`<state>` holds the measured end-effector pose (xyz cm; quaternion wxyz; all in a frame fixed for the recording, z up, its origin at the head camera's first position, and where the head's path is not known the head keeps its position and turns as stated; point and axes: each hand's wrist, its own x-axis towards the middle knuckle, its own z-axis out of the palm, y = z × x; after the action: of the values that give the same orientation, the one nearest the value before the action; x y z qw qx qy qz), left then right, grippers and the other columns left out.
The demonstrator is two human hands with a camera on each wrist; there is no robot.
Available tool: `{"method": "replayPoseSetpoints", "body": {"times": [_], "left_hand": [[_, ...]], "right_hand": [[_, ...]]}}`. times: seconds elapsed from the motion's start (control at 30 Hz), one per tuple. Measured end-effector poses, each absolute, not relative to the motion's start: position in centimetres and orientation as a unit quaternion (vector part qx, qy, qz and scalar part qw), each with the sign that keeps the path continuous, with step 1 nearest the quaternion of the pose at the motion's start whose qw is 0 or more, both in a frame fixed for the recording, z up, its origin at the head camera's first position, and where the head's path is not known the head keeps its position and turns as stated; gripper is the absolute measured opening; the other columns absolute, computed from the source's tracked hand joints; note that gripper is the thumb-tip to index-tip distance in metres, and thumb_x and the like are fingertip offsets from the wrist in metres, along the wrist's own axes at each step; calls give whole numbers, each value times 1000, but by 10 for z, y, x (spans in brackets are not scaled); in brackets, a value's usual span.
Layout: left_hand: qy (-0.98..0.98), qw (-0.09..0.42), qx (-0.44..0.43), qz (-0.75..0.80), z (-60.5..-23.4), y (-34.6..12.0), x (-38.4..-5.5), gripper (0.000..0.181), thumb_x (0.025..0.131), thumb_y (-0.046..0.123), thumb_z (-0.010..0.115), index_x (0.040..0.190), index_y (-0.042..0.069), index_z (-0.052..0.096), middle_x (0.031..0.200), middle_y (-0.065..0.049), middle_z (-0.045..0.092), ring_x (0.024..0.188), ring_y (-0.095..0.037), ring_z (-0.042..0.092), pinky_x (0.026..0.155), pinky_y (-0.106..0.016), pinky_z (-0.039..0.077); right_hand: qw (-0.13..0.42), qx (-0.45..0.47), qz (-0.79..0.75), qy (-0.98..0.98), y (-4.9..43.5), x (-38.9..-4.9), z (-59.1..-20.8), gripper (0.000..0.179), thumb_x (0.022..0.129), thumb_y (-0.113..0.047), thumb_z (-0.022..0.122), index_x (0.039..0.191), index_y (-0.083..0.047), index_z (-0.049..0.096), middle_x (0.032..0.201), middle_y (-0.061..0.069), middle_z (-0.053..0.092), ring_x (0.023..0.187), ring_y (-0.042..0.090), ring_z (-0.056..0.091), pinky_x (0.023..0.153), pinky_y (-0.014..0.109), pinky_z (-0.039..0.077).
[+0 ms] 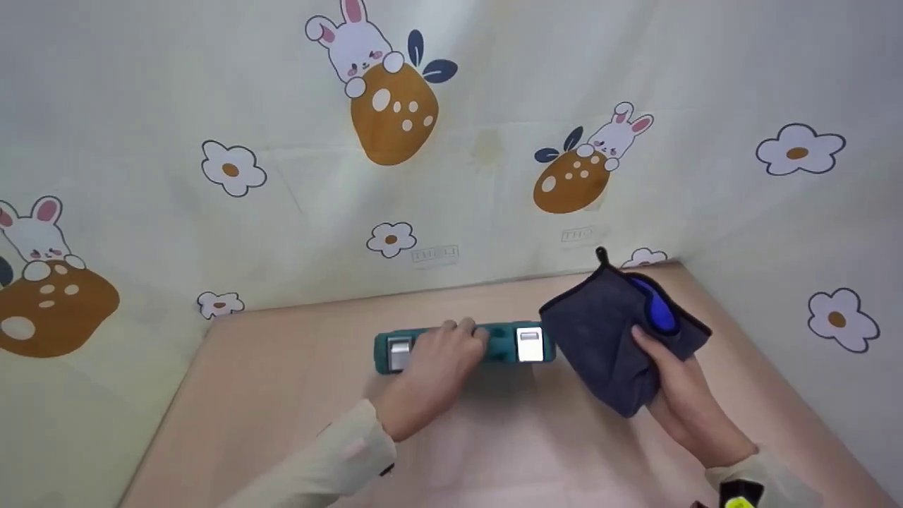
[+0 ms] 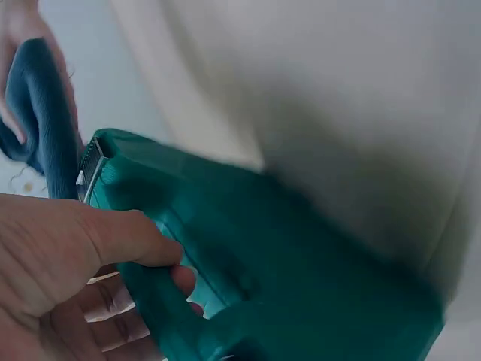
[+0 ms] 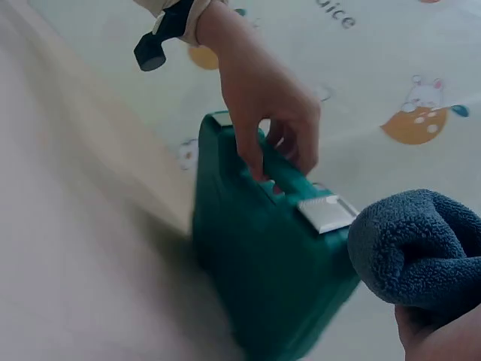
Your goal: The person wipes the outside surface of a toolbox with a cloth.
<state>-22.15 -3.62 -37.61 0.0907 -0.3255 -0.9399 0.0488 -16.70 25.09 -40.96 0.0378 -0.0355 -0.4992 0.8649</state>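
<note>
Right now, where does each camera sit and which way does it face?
Head: on the head, facing forward and down at the green case and cloth; left grip, right grip and both sleeves show.
Left wrist: on that wrist, facing the case's handle; left grip close, right grip at upper left.
Right wrist: on that wrist, facing the cloth and case; right grip at lower right, left grip beyond.
Shared: both wrist views show the case and cloth.

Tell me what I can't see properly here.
Every view: inside the green case, hidden by its shell.
Left wrist: part of the case, cut off by the bottom edge.
Head: most fingers of the right hand, behind the cloth.
Right wrist: much of that hand, cropped by edges.
</note>
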Motion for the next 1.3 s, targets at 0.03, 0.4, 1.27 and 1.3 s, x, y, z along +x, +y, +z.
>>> {"method": "replayPoseSetpoints", "body": {"times": [0.03,0.4,1.27,1.3], "left_hand": [[-939,96,-326,45,-368,-38,-224,39,88,9,82,124,4,70,109,-13,67,92,-24,67,81,-41,57],[-951,75,-300,-21,-354,-36,-269,36,95,11,73,131,7,67,119,-12,67,102,-27,66,90,-46,54],[-980,-42,-187,47,-444,-6,-351,19,96,26,74,105,9,79,80,-5,70,66,-15,59,72,-34,57],[-980,-44,-185,49,-446,-5,-351,17,96,24,74,105,10,79,80,-5,70,67,-15,60,72,-35,57]], "right_hand": [[47,-22,870,-490,255,-166,-406,50,106,-14,58,148,-11,32,147,2,45,131,14,49,106,32,40],[54,0,875,-481,265,-166,-400,52,107,-14,55,151,-12,28,151,2,40,133,14,47,106,33,40],[15,-61,858,-510,249,-167,-414,49,105,-21,61,144,-12,33,147,5,39,131,18,47,107,34,39],[14,-63,858,-510,248,-167,-414,49,105,-21,61,144,-12,33,147,5,39,131,18,47,107,34,39]]}}
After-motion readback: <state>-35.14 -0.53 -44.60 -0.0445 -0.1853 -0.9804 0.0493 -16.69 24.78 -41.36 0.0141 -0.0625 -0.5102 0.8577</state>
